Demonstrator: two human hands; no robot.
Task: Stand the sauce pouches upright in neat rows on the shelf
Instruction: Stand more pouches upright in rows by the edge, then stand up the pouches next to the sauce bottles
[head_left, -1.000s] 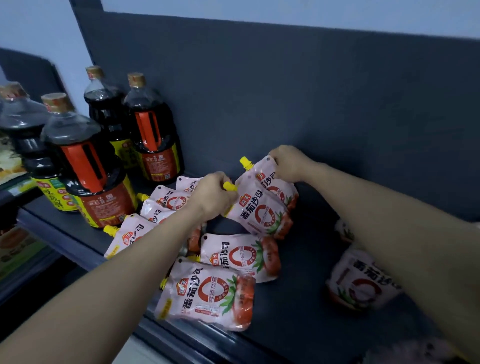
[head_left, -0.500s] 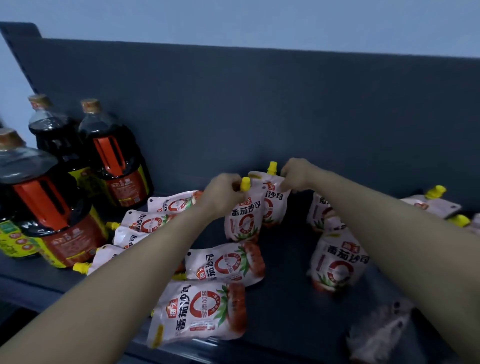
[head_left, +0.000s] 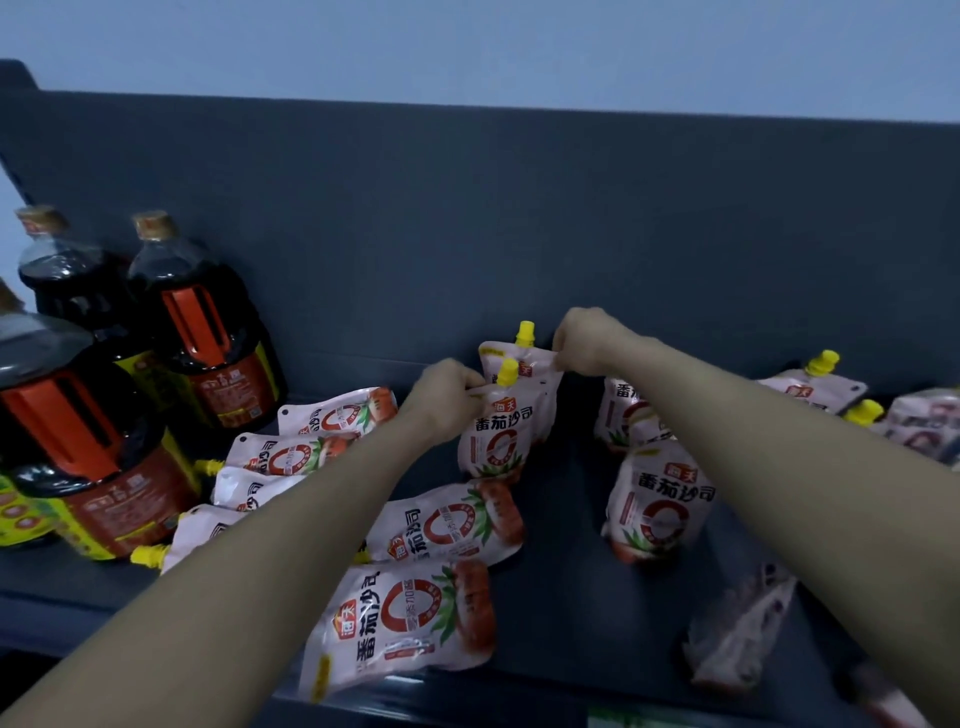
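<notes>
Pink-white tomato sauce pouches with yellow spouts lie and stand on a dark shelf (head_left: 571, 597). My left hand (head_left: 441, 397) pinches the top left corner of an upright front pouch (head_left: 496, 441). My right hand (head_left: 584, 340) grips the top of a second upright pouch (head_left: 524, 358) right behind it, near the back panel. Another upright pouch (head_left: 657, 506) stands to the right, with one more (head_left: 618, 410) behind it, partly hidden by my right arm. Several pouches lie flat at the front (head_left: 405, 623) and to the left (head_left: 332, 415).
Large dark soy sauce bottles (head_left: 202, 332) with orange handles stand at the left. More pouches (head_left: 810, 387) lie flat at the far right. A fallen pouch (head_left: 737, 634) lies near the front right edge. The dark back panel (head_left: 519, 218) rises behind everything.
Both held pouches have come from tilted to upright, one behind the other. The view has swung right, bringing the right-hand pouches into sight.
</notes>
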